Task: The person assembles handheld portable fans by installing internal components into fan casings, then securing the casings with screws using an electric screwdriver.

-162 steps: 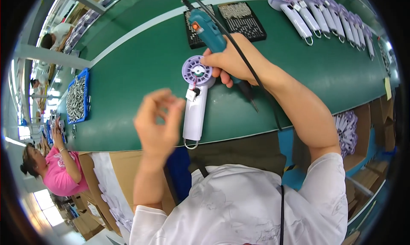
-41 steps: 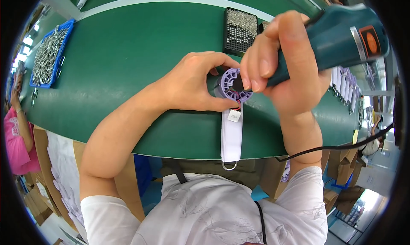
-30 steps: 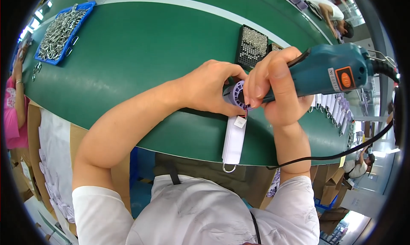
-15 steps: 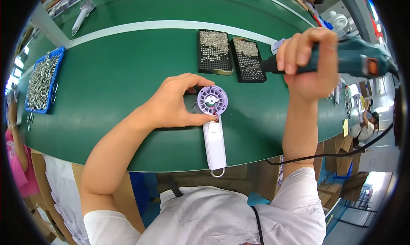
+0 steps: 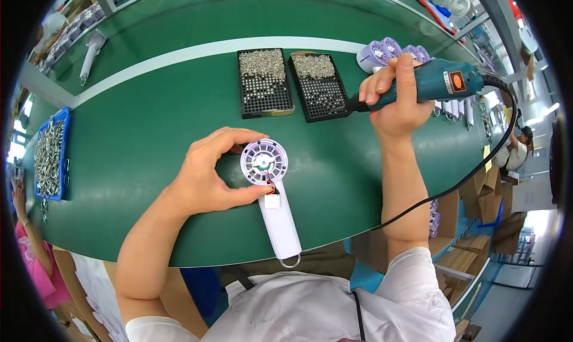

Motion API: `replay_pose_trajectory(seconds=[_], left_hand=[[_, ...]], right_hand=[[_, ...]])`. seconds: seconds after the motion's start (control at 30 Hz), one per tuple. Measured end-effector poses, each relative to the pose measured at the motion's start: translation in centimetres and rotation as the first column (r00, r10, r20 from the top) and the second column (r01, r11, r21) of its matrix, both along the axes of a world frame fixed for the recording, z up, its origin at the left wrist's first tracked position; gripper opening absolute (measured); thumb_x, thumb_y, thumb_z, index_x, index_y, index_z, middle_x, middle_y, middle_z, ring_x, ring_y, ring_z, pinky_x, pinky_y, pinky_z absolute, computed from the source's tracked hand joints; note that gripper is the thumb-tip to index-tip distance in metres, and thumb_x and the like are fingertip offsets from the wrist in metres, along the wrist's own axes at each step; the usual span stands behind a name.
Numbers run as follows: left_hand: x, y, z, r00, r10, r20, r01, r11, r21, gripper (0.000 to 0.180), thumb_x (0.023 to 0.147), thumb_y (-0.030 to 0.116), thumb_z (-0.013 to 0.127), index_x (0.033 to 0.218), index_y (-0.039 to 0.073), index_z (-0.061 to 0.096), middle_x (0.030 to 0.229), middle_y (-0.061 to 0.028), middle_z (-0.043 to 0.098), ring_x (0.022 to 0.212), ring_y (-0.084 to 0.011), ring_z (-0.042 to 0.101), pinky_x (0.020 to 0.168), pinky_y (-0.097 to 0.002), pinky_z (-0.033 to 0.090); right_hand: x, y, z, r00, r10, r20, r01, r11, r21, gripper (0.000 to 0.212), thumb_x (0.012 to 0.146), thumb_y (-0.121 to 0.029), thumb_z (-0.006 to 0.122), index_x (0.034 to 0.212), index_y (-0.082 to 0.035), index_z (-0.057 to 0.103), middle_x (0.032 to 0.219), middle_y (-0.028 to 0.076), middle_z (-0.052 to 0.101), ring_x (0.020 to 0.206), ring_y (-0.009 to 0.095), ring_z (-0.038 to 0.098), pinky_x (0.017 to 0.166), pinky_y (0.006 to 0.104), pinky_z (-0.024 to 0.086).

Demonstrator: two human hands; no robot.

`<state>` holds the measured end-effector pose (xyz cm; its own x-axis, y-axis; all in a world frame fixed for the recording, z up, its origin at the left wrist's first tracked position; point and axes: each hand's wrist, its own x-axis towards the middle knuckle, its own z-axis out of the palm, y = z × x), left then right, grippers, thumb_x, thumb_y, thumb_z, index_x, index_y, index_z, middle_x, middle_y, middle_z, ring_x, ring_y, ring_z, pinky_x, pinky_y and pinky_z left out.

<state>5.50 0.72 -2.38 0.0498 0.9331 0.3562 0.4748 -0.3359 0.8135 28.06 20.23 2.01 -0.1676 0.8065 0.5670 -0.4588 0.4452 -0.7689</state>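
A small handheld fan (image 5: 280, 225), pale lavender with its round head uncovered, lies on the green bench in front of me. My left hand (image 5: 203, 172) is closed round the fan's head, thumb at its lower edge and fingers over its upper rim. Red and dark wires and a white square piece (image 5: 272, 201) show where head and handle meet. My right hand (image 5: 401, 103) grips a teal electric screwdriver (image 5: 434, 80). The screwdriver's black nose points left, its tip over the lower right corner of a black screw tray (image 5: 318, 97); whether a screw is on it, I cannot tell.
A second black screw tray (image 5: 265, 91) stands beside the first. At far left is a blue bin (image 5: 61, 163) of metal loops. Purple fan heads (image 5: 375, 54) and white handles stand beyond my right hand. The screwdriver's black cord (image 5: 453, 193) curves down to the bench edge.
My view has shifted, so trays and fan appear further left. The screwdriver, blurred by motion before, now looks steadier with its tip near the tray's lower corner. My left hand keeps hold of the fan.
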Motion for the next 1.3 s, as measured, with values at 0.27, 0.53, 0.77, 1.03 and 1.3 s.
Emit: replay_pose_trajectory(seconds=[0.27, 0.53, 0.77, 1.03, 1.3], left_hand=[[0.0, 0.0, 0.3, 1.000, 0.000, -0.008, 0.000, 1.000, -0.012, 0.066, 0.065, 0.021, 0.094, 0.121, 0.000, 0.067, 0.120, -0.0125, 0.072, 0.103, -0.0224, 0.070, 0.090, -0.0324, 0.054], [0.1, 0.2, 0.4, 1.000, 0.001, 0.013, -0.001, 0.999, 0.037, 0.062, 0.065, 0.019, 0.095, 0.118, 0.001, 0.068, 0.113, -0.0119, 0.073, 0.097, -0.0212, 0.070, 0.085, -0.0319, 0.056], [-0.1, -0.1, 0.0, 1.000, -0.002, 0.021, 0.002, 1.000, 0.014, 0.064, 0.065, 0.020, 0.095, 0.119, 0.001, 0.068, 0.117, -0.0106, 0.073, 0.099, -0.0196, 0.070, 0.087, -0.0314, 0.054], [-0.3, 0.0, -0.6, 1.000, -0.005, 0.025, 0.005, 1.000, 0.018, 0.065, 0.066, 0.030, 0.095, 0.117, 0.001, 0.069, 0.111, -0.0123, 0.072, 0.098, -0.0249, 0.070, 0.084, -0.0350, 0.056], [-0.3, 0.1, -0.1, 0.999, 0.005, 0.043, -0.004, 1.000, -0.021, 0.063, 0.068, 0.030, 0.093, 0.118, 0.001, 0.068, 0.109, -0.0143, 0.073, 0.100, -0.0276, 0.071, 0.087, -0.0372, 0.055]], right_hand=[[-0.2, 0.2, -0.2, 0.999, -0.001, 0.039, -0.001, 0.999, 0.049, 0.018, 0.105, -0.015, 0.056, 0.098, 0.000, 0.063, 0.061, 0.006, 0.053, 0.042, 0.018, 0.050, 0.042, 0.0362, 0.045], [-0.4, 0.4, -0.2, 0.998, 0.012, 0.068, -0.017, 0.997, 0.072, 0.014, 0.105, -0.012, 0.056, 0.098, -0.001, 0.062, 0.061, 0.006, 0.052, 0.043, 0.017, 0.050, 0.042, 0.0352, 0.046], [-1.9, -0.4, 0.5, 0.992, -0.007, 0.128, 0.000, 0.999, 0.054, 0.008, 0.099, -0.006, 0.065, 0.094, 0.000, 0.061, 0.061, 0.007, 0.058, 0.044, 0.015, 0.055, 0.043, 0.0318, 0.047], [-1.5, -1.2, 2.5, 0.996, 0.042, -0.084, -0.046, 0.998, -0.045, 0.014, 0.100, -0.010, 0.064, 0.093, 0.002, 0.063, 0.060, 0.007, 0.055, 0.042, 0.018, 0.051, 0.041, 0.0358, 0.046], [-3.8, -5.5, 5.5, 0.947, 0.317, -0.053, -0.315, 0.948, 0.053, 0.027, 0.107, -0.026, 0.050, 0.097, -0.006, 0.065, 0.061, 0.002, 0.049, 0.044, 0.015, 0.046, 0.044, 0.0336, 0.042]])
